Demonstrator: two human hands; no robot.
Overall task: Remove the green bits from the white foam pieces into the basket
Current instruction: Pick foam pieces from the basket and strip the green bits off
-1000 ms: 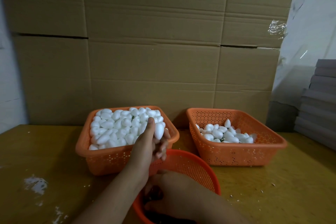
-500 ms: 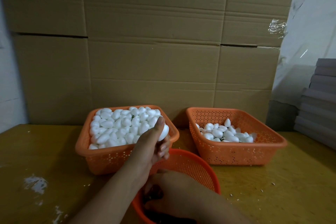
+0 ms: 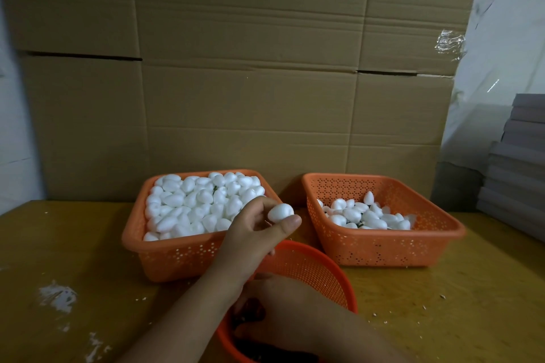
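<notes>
My left hand point(image 3: 256, 230) is raised between the two square baskets and grips a white foam piece point(image 3: 280, 212) between thumb and fingers. The left orange basket point(image 3: 177, 256) is heaped with white foam pieces point(image 3: 200, 203). The right orange basket point(image 3: 383, 250) holds a smaller pile of foam pieces point(image 3: 365, 215), with a speck of green among them. A round orange basket point(image 3: 318, 268) sits at the front. My right hand point(image 3: 283, 303) is down inside it, fingers curled; what it holds is hidden. Dark bits lie at that basket's bottom.
Large cardboard boxes point(image 3: 236, 82) form a wall right behind the baskets. A stack of grey sheets point(image 3: 519, 162) stands at the far right. The yellow table point(image 3: 457, 303) carries white crumbs and a white smear point(image 3: 57, 296) at the left.
My left hand has turned and swung right from over the full basket, carrying the foam piece toward the right basket. My right hand has stayed in the round basket.
</notes>
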